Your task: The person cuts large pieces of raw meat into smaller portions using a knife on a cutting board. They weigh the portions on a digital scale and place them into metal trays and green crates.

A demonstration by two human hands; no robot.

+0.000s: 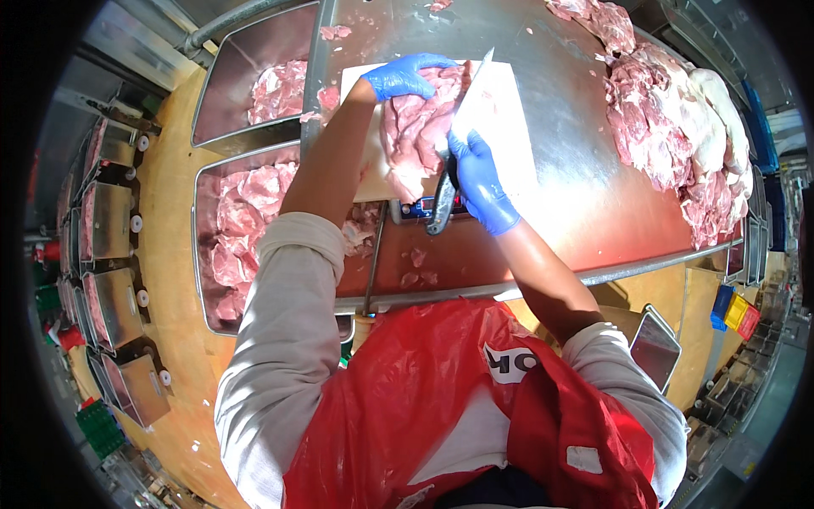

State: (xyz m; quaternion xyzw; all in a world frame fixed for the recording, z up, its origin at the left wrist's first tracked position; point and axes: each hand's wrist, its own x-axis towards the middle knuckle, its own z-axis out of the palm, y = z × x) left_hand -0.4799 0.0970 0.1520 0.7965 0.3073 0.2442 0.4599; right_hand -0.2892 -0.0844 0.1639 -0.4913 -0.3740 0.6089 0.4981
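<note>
A piece of raw meat [417, 127] lies on a white cutting board [512, 144] on the steel table. My left hand [402, 78], in a blue glove, grips the meat's far left end with its fingers curled over the top. In my right hand [483, 180], also gloved in blue, is a knife [471, 95] with a dark handle, the fingers closed round that handle. Its bright blade points away from me along the right side of the meat. Whether the edge is cutting into the meat, I cannot tell.
A large heap of raw meat [661, 119] covers the table's right side. Left of the table stand two steel bins of meat, a far bin [212, 110] and a near bin [200, 254]. Scraps [415, 259] lie near the front edge. Wheeled steel carts [108, 222] line the left.
</note>
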